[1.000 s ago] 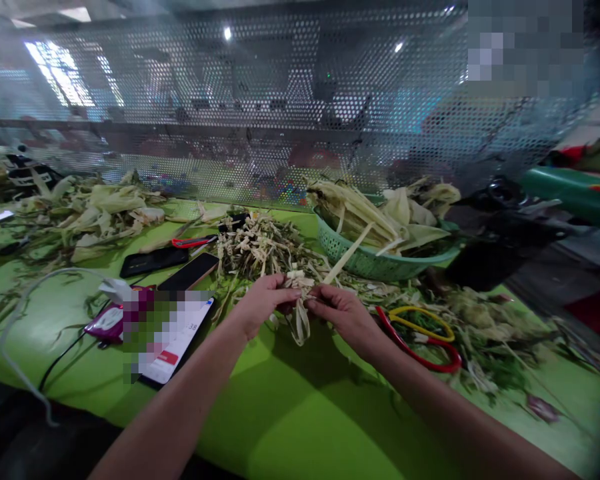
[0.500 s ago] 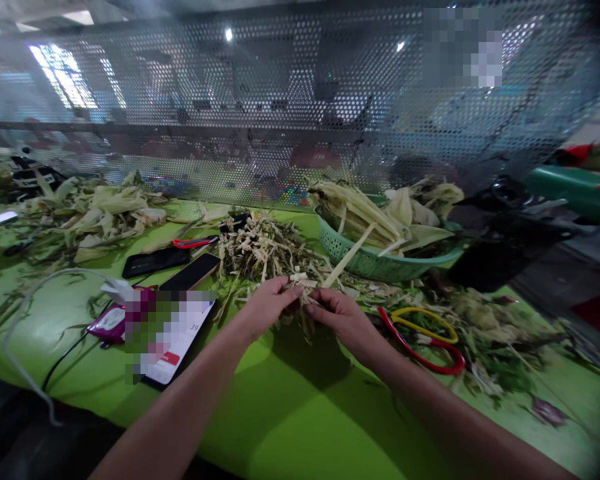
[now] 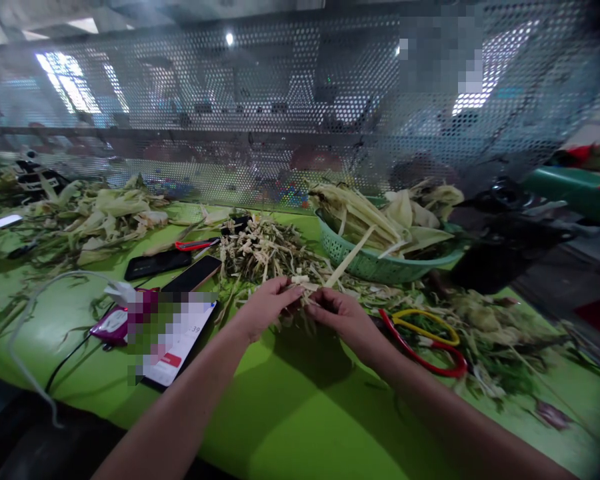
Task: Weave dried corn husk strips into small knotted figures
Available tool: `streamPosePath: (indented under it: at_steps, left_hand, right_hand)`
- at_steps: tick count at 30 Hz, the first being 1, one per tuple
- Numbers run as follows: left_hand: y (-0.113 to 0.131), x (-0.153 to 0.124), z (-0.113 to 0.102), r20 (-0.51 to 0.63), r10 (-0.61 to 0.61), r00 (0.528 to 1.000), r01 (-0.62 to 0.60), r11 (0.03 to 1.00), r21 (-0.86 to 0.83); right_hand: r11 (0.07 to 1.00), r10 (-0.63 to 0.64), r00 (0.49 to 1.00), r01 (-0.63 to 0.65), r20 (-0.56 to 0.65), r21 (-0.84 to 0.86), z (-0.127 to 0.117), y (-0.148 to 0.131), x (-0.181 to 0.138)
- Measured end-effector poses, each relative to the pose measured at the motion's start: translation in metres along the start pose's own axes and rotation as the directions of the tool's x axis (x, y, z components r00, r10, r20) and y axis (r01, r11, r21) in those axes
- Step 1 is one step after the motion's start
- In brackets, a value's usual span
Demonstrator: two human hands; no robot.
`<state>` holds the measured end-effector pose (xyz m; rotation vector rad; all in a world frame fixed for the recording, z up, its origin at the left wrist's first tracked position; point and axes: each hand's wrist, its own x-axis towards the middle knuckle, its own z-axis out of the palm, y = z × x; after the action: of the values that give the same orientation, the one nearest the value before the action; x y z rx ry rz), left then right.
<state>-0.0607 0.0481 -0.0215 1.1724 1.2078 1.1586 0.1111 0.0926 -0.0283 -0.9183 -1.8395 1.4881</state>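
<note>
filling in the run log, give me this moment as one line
left hand: pinching husk strips | right hand: pinching same strips | under them: green table | right: scissors, basket | left: phones

The closed fingers of the left hand (image 3: 265, 308) and the right hand (image 3: 341, 315) are hiding most of the small bundle of pale cut husk strips (image 3: 303, 285) pinched between them, so its tie is not showing. A pixelated patch is covering the upper part of the white-screened phone (image 3: 173, 341) and the magenta pouch (image 3: 111, 323) beside it. Another pixelated block (image 3: 440, 53) is masking something behind the perforated metal screen (image 3: 280, 100). The dark machine (image 3: 505, 247) at right is blurring out, and the green cylinder (image 3: 575, 193) is running off the frame edge.
</note>
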Motion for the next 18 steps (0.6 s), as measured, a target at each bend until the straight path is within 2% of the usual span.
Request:
streamPosePath:
  at_steps: [5, 10, 12, 18]
  left_hand:
    - [-0.005, 0.001, 0.004, 0.065, 0.032, 0.997, -0.036, 0.997, 0.072]
    - [-0.003, -0.002, 0.010, 0.096, -0.025, 0.995, 0.036, 0.992, -0.119]
    - [-0.002, -0.002, 0.012, 0.086, -0.028, 0.996, 0.040, 0.990, -0.136]
    - [-0.008, 0.002, 0.014, 0.016, 0.039, 0.999, -0.039, 0.999, 0.037]
  right_hand:
    - [0.995, -0.023, 0.995, 0.033, -0.095, 0.099, -0.002, -0.005, 0.001]
    - [0.992, -0.019, 0.977, 0.044, -0.211, 0.118, -0.005, -0.005, 0.001]
    - [0.990, -0.021, 0.972, 0.052, -0.233, 0.128, -0.004, -0.006, 0.001]
    - [0.985, -0.035, 0.973, 0.071, -0.228, 0.154, 0.001, -0.007, -0.001]
